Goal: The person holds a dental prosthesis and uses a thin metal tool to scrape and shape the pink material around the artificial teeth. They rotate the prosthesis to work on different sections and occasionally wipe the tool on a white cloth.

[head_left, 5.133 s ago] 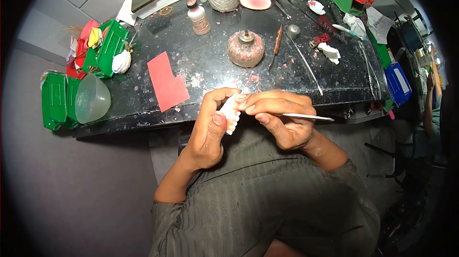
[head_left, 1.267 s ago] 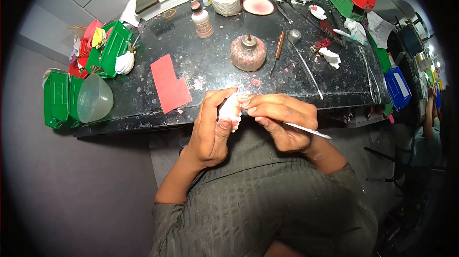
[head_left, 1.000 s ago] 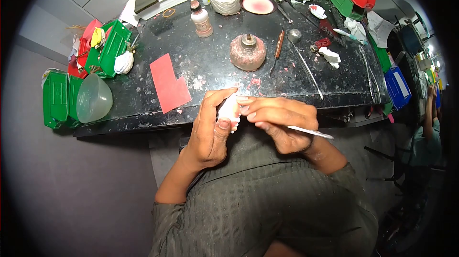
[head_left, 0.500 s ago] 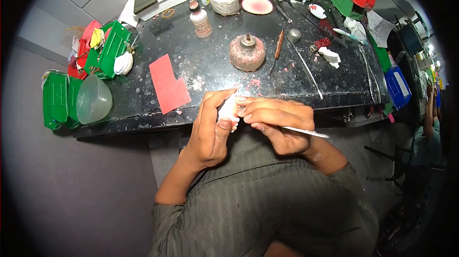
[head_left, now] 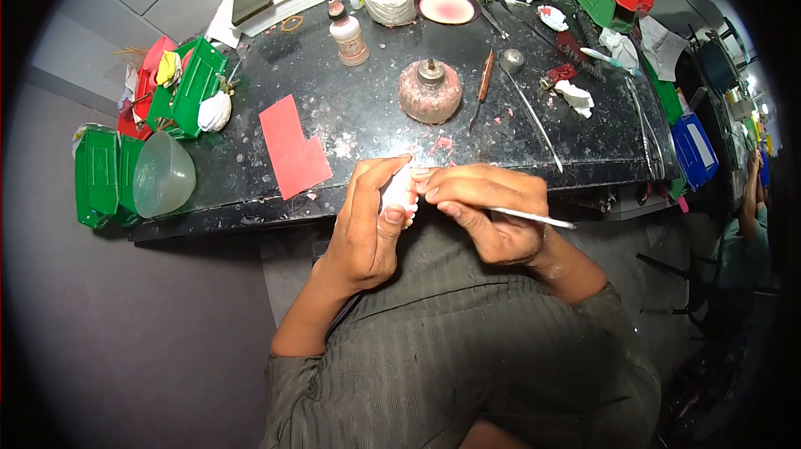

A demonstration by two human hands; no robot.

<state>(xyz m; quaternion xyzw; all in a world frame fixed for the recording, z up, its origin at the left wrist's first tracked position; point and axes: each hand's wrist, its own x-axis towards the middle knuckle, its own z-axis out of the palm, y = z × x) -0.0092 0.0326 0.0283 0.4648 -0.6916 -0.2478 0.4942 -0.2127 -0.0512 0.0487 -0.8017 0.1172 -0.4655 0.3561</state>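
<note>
A small white model with pink parts [head_left: 399, 196] is held at the table's front edge, between the thumb and fingers of my left hand [head_left: 363, 228]. My right hand [head_left: 492, 211] pinches a thin metal tool [head_left: 534, 217], whose handle sticks out to the right. The tool's working end is hidden by the fingers, which touch the model's right side. Beyond the hands lie pink scraps [head_left: 442, 145], and a pink wax sheet [head_left: 294, 148] with a cut corner rests to the left.
On the dark table [head_left: 242, 161] stand a round glass burner [head_left: 430, 94] and a dropper bottle [head_left: 349, 40]. A brown-handled knife [head_left: 485, 82] and a long metal tool [head_left: 534, 119] lie right of the burner. Green bins [head_left: 98, 174] are at left. Another person [head_left: 745, 240] is far right.
My right hand's fingers and thumb have shifted slightly, and the tool's handle has tilted up a little. My left hand and the model have hardly moved.
</note>
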